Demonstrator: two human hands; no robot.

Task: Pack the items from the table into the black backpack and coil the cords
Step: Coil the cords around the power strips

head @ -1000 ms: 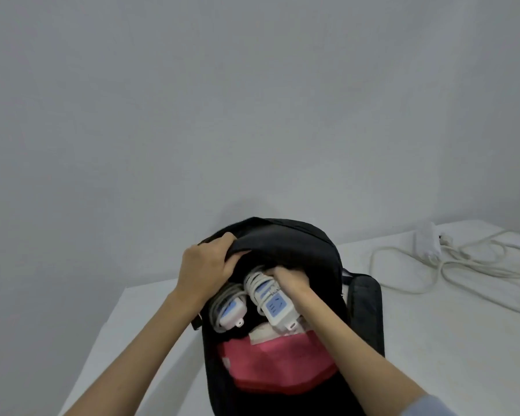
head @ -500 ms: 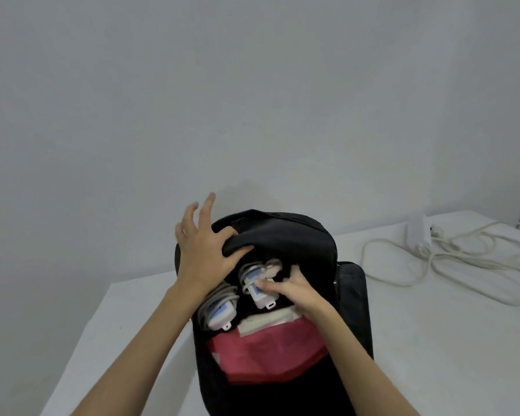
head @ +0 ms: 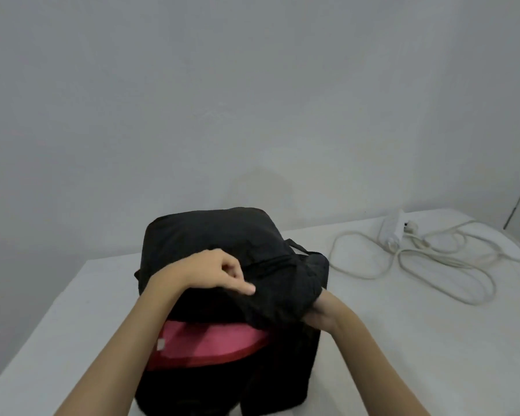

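Note:
The black backpack (head: 210,235) stands on the white table (head: 388,340) in front of me. Its top flap is folded down over the opening, so the coiled white power strips inside are hidden. A red item (head: 204,343) still shows in the gap below the flap. My left hand (head: 213,271) lies on top of the flap with its fingers curled and the index finger along the fabric. My right hand (head: 318,313) grips the flap's right edge, its fingers tucked under the cloth and mostly hidden.
A white power strip (head: 392,228) with a long loose white cord (head: 451,265) lies uncoiled at the back right of the table. A grey wall rises behind. The table's left edge runs close to the backpack.
Both hands left the power strips inside and pulled the top flap down over the opening. The strips are now covered. The view tilted slightly.

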